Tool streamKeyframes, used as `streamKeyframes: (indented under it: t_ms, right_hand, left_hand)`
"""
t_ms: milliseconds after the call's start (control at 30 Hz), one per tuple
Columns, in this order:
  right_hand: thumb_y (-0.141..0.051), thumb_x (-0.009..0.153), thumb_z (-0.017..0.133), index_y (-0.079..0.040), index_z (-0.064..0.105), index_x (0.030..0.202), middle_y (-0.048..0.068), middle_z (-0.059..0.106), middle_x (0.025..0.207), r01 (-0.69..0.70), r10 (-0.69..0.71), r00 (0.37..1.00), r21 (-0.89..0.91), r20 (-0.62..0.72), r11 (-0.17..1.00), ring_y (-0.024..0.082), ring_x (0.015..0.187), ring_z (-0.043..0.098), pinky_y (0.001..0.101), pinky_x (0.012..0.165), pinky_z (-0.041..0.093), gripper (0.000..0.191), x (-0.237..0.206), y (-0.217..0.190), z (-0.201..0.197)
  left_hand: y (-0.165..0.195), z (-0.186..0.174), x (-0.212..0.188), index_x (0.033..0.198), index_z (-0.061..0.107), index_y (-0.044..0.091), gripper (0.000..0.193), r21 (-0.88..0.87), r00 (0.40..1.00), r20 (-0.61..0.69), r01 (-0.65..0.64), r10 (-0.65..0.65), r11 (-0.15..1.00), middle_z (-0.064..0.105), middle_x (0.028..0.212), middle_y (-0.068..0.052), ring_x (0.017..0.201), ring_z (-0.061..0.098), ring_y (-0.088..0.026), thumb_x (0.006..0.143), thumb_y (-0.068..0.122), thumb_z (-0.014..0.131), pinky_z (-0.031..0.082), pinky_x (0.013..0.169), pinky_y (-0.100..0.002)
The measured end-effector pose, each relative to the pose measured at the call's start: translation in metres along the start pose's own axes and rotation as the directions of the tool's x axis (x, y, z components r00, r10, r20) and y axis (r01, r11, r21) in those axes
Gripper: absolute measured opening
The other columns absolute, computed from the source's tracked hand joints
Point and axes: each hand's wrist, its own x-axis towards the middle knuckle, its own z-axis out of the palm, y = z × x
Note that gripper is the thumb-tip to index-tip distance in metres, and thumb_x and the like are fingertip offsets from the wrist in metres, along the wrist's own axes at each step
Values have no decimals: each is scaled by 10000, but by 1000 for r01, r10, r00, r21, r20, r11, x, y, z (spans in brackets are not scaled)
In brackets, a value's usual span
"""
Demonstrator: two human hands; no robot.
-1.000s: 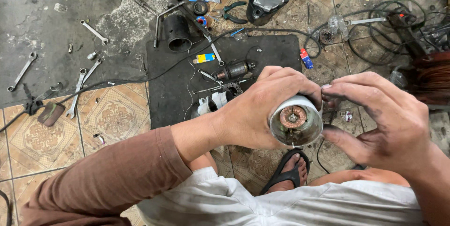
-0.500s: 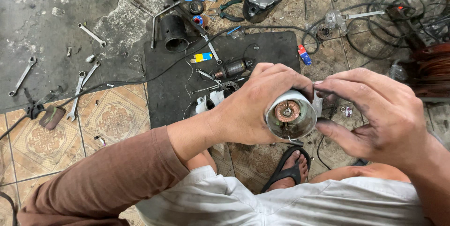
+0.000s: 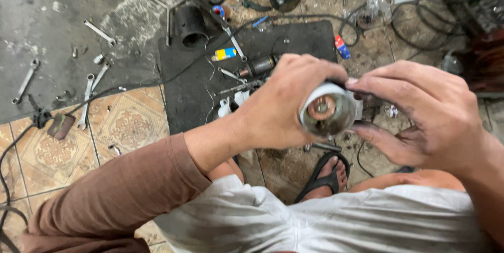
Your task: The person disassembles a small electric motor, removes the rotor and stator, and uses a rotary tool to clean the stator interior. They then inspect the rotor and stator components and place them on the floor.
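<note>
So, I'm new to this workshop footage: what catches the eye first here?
At centre, the left hand grips a pale cylindrical motor part, its coppery core facing the camera, with the right hand at its far side. Beyond lie a black mat strewn with parts and wrenches on the floor at left.

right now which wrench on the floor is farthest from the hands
The wrench at the far left on the grey concrete, lying alone; the other wrenches lie nearer the mat.

The floor is seen from above. Bare grey concrete (image 3: 47, 1), cracked and stained, is found at the upper left of the frame. Patterned beige floor tiles (image 3: 123, 122), soiled, are laid at the left and along the top. A black rubber mat (image 3: 184, 90) is spread at upper centre. Even, diffuse light is noted throughout.
</note>
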Motion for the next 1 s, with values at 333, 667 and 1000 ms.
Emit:
streamKeyframes:
  t_ms: [333, 667, 1000]
  right_hand:
    - [-331, 669, 916, 30, 560, 1296, 210, 631, 1154, -150, 146, 988, 84, 44, 985, 351, 1021, 665, 418, 878, 544, 807, 6, 9, 34]
    - [-344, 712, 931, 44, 692, 1144, 177, 710, 1104, -270, 247, 959, 191, 137, 944, 263, 974, 716, 354, 890, 550, 628, -11, 46, 48]
    - [-596, 636, 889, 48, 704, 1189, 262, 716, 1122, -673, 661, 563, -188, 497, 715, 378, 1046, 691, 444, 947, 527, 868, -81, 120, 169]
  left_hand:
    - [-1, 8, 5, 1606, 153, 59, 1219, -139, 924, 14, 380, -382, 915, 727, 1199, -172, 1146, 725, -362, 695, 148, 957, 586, 956, -403]
    - [-3, 1, -6, 1601, -10, 47, 1412, -23, 920, 111, 381, -377, 924, 592, 1330, -270, 1148, 653, -450, 660, 335, 1003, 530, 987, -460]
    - [8, -24, -30, 1566, 122, -16, 1204, 302, 822, 167, 482, -544, 822, 537, 1368, -333, 1203, 574, -515, 764, 416, 909, 475, 1016, -500]
